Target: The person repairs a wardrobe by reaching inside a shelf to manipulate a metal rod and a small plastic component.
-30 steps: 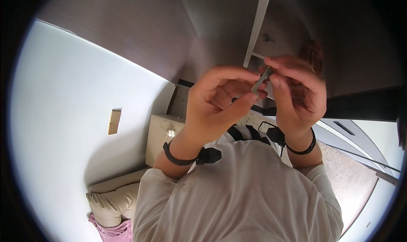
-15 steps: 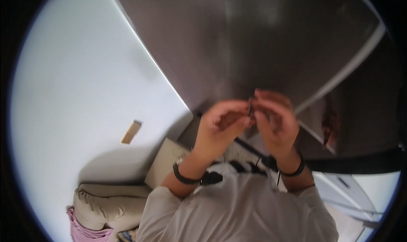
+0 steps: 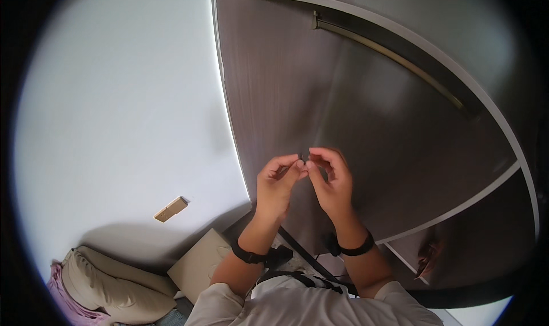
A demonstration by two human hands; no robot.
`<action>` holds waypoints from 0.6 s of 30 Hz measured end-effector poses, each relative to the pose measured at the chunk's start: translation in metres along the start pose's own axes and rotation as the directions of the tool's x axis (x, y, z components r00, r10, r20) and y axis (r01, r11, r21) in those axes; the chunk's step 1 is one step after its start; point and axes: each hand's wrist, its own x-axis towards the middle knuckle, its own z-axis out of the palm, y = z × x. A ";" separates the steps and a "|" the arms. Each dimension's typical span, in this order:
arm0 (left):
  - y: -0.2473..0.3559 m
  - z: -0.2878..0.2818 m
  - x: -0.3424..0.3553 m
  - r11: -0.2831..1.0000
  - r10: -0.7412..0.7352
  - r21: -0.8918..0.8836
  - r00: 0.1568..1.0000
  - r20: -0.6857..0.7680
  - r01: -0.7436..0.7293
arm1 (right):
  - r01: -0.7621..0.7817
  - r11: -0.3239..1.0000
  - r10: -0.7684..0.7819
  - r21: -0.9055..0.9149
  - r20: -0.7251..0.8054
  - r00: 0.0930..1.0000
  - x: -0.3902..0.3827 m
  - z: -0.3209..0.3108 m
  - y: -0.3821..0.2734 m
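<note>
Cloth of my off-white short-sleeved shirt (image 3: 311, 308) spreads along the lower edge, closest to me. Each bare wrist wears a black strap, a left wristband (image 3: 247, 254) and a right wristband (image 3: 357, 247); any lettering on them is too small to read. Further out, my left hand (image 3: 274, 184) pinches a small, thin, dark piece (image 3: 302, 157) between thumb and forefinger. My right hand (image 3: 333, 184) meets it fingertip to fingertip, thumbs side by side; whether its fingers clamp the piece too, I cannot tell. The piece is up between both hands, in front of the cabinet.

Low on my left are a beige box-shaped cabinet (image 3: 197, 260), a plump beige cushion (image 3: 114, 286) and crumpled pink cloth (image 3: 68, 294). Beyond them, a gold-coloured rectangular plate (image 3: 171, 209) sits on a smooth bluish-white wall (image 3: 114, 97), its markings too small to make out. Ahead stands a grey-brown wood-grain wardrobe (image 3: 274, 69), with a pale-edged curving shelf (image 3: 446, 54) above a brass-coloured rail (image 3: 394, 53).
</note>
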 end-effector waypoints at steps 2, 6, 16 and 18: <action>0.002 0.005 0.014 0.999 0.014 0.041 0.999 -0.038 -0.013 | -0.020 0.999 0.020 0.036 0.011 1.000 0.010 0.001 0.017; -0.007 0.000 0.048 0.995 0.033 0.100 0.997 -0.063 -0.026 | -0.022 0.997 0.019 0.080 0.033 0.999 0.026 0.005 0.042; -0.045 -0.006 0.227 0.930 -0.226 -0.280 0.971 0.074 0.238 | -0.361 0.908 0.390 0.211 -0.120 0.913 0.161 -0.008 0.148; -0.050 0.001 0.271 0.885 -0.252 -0.383 0.964 0.084 0.265 | -0.428 0.857 0.477 0.288 -0.127 0.869 0.204 -0.004 0.165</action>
